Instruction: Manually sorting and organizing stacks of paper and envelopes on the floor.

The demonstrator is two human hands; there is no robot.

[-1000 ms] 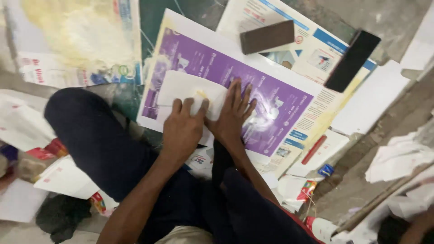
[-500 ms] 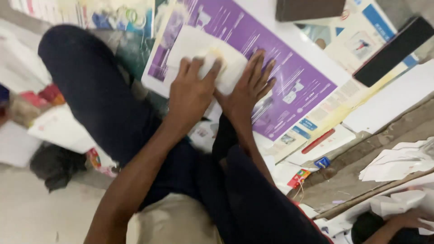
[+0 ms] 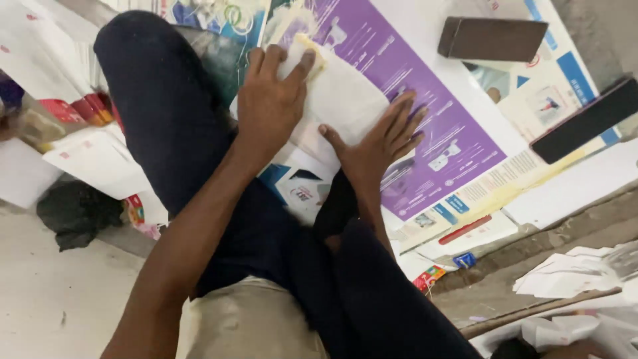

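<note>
On the floor, in the head view, a white folded paper (image 3: pixel 342 100) lies on a shiny purple poster (image 3: pixel 438 113), with the left hand (image 3: pixel 269 110) flat and open on its far left end and the right hand (image 3: pixel 379 143) spread open on its near right edge. The thin, soft paper could crease crooked or slide on the slick poster if either hand pushes sideways. Two dark, hard blocks (image 3: pixel 492 38) lie farther right.

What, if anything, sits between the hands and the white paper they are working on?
Nothing visible does. The left hand and the right hand both press flat on the white paper, which lies on the purple poster. The brown block and the black bar lie apart, farther away.
</note>
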